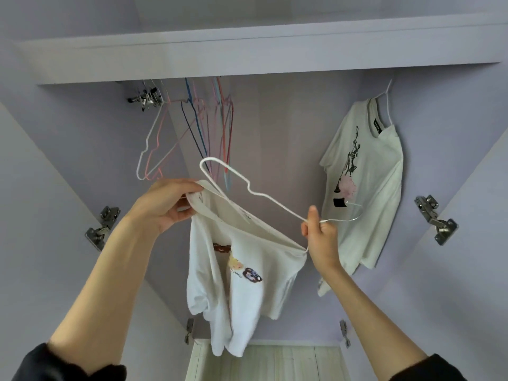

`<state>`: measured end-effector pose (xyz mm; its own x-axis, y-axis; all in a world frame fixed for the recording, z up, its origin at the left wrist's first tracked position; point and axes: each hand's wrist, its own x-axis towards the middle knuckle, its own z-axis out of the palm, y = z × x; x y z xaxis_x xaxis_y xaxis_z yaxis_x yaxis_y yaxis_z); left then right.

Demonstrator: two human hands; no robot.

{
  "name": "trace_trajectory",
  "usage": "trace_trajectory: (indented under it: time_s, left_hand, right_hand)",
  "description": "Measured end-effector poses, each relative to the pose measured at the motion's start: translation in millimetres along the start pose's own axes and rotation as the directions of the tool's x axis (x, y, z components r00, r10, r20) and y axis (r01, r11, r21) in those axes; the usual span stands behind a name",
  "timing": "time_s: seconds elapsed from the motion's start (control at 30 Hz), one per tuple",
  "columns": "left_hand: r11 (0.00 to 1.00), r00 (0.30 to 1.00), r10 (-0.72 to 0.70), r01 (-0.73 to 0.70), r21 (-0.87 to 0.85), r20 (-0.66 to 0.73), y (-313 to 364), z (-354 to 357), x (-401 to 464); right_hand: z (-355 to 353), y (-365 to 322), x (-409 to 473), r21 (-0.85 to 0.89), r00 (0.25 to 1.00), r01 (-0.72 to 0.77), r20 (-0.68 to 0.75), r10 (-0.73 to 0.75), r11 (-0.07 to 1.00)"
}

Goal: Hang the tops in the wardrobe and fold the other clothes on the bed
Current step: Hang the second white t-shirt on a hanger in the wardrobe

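Left hand (165, 204) grips white top (242, 270) collar; right hand (320, 237) pinches white hanger (247, 188), hook blurred.

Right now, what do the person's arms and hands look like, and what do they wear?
Both forearms are bare. Black sleeves are pushed up near the elbows. The left hand and right hand wear no gloves, and no rings, watch or bracelet can be seen.
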<state>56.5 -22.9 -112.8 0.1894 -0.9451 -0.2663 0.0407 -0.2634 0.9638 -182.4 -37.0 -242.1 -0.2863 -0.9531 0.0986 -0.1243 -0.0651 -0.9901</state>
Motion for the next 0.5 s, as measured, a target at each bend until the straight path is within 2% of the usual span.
trace_trajectory:
  time_s: [0.03,0.1,0.17,0.2,0.33,0.43,0.5]
  left_hand:
    - [0.999,1.0,-0.02,0.019,-0.047,-0.019,-0.5,-2.6,-0.3]
    - [0.989,0.999,-0.037,0.034,-0.142,-0.02,0.6,-2.1,-0.3]
    - [0.986,0.998,-0.035,0.043,-0.162,0.052,2.3,6.6,-2.4]
    - [0.988,0.995,-0.028,0.043,-0.146,0.1,3.3,10.3,-4.5]
    - [0.992,0.973,-0.01,0.039,-0.122,0.229,12.6,6.4,-9.6]
    - [0.989,0.996,-0.019,0.031,-0.143,0.082,15.5,-6.9,-7.0]
    - [0.999,0.999,0.035,-0.036,-0.017,-0.041,11.0,-14.3,-2.7]
  right_hand:
    - [0.4,-7.7,2.0,0.037,1.0,-0.009,-0.005,0.009,0.999]
    - [10.3,-25.5,4.6,0.227,0.998,-0.051,0.041,0.043,0.973]
    - [29.2,-41.0,4.4,0.454,0.987,-0.118,0.148,0.055,0.883]
    - [38.0,-43.0,2.8,0.468,0.985,-0.12,0.169,0.045,0.875]
    - [41.7,-6.7,-11.5,0.117,0.981,-0.154,0.14,0.137,0.981]
    - [26.5,17.4,-13.0,0.003,0.987,-0.149,0.059,0.149,0.989]
    - [17.3,15.0,-6.0,-0.06,0.996,-0.093,0.01,0.094,0.994]
